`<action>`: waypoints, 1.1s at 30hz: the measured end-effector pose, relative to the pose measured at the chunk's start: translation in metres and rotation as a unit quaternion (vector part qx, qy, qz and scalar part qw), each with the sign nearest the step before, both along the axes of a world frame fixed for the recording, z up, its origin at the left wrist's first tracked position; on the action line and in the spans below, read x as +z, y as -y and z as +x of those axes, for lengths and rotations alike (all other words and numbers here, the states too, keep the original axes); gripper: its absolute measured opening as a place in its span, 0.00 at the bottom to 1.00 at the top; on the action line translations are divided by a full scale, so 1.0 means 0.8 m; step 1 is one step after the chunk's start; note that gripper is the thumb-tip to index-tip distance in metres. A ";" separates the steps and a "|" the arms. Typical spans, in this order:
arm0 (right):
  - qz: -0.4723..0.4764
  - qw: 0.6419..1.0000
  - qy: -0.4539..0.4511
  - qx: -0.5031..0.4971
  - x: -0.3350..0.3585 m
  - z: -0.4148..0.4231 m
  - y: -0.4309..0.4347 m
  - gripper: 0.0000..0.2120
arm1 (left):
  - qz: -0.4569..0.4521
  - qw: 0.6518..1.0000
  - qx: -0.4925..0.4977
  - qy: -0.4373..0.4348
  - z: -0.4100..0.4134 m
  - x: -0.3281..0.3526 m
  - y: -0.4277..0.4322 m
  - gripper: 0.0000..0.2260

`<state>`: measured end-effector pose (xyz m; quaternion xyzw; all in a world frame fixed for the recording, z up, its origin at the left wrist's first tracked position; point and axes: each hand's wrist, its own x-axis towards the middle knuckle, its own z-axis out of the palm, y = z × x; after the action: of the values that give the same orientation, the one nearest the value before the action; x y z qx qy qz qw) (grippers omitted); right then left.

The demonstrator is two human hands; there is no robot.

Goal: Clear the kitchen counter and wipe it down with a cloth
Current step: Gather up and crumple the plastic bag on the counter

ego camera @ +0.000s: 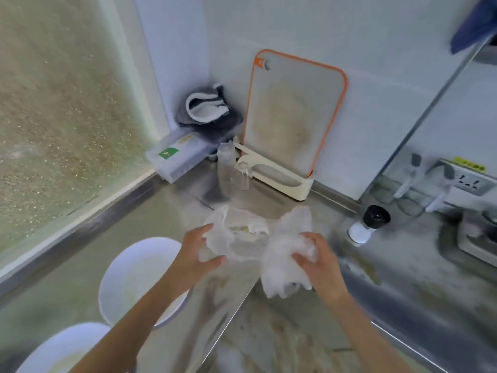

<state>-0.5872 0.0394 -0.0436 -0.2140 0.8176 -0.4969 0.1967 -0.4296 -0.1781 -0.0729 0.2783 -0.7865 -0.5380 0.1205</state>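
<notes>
A crumpled clear plastic bag (243, 238) with something pale inside hangs just above the steel counter (166, 211) in the middle of the view. My left hand (199, 251) grips its left side, thumb and fingers pinching the film. My right hand (317, 262) is closed on the bag's right part, which droops below it. A grey and white cloth (208, 109) lies bunched in the back corner on top of a box.
Two white bowls (137, 278) (67, 348) sit at the lower left. At the back stand a flat box (177, 154), clear glasses (231, 168) and an orange-rimmed cutting board (293, 114) in its cream holder. A black-capped white bottle (368, 224) and a wall socket (468, 179) are on the right.
</notes>
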 end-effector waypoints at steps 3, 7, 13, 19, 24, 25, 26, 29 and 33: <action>0.011 0.986 -0.056 -0.156 -0.018 -0.049 -0.023 0.16 | -0.088 0.994 0.026 0.059 -0.042 -0.021 0.015 0.47; 0.088 0.984 -0.061 -0.144 -0.066 -0.087 -0.014 0.17 | -0.060 0.985 0.047 0.154 -0.095 -0.067 0.045 0.45; 0.168 0.981 -0.053 -0.080 -0.127 -0.088 0.027 0.17 | -0.044 0.962 0.012 0.268 -0.144 -0.129 0.069 0.49; 0.110 0.988 0.028 -0.103 -0.145 -0.074 0.043 0.18 | -0.207 0.942 -0.059 0.256 -0.179 -0.140 0.035 0.42; 0.093 0.987 0.060 -0.115 -0.142 -0.066 0.034 0.18 | -0.239 0.952 -0.114 0.152 -0.202 -0.143 0.028 0.10; 0.088 0.988 0.060 -0.113 -0.141 -0.065 0.034 0.19 | -0.214 0.963 -0.132 0.096 -0.204 -0.144 0.027 0.08; 0.084 0.988 0.064 -0.113 -0.140 -0.063 0.035 0.19 | -0.190 0.969 -0.150 0.046 -0.205 -0.144 0.024 0.09; 0.074 0.985 0.087 -0.126 -0.139 -0.058 0.035 0.20 | -0.155 0.949 -0.275 0.023 -0.205 -0.144 0.011 0.18; 0.069 0.981 0.100 -0.151 -0.138 -0.055 0.034 0.19 | -0.352 0.824 -0.399 0.196 -0.209 -0.159 -0.005 0.43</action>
<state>-0.6314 0.0123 -0.1540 -0.0232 0.8490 -0.4825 0.2140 -0.5970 -0.1737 -0.2002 -0.0220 -0.9718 -0.1600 -0.1716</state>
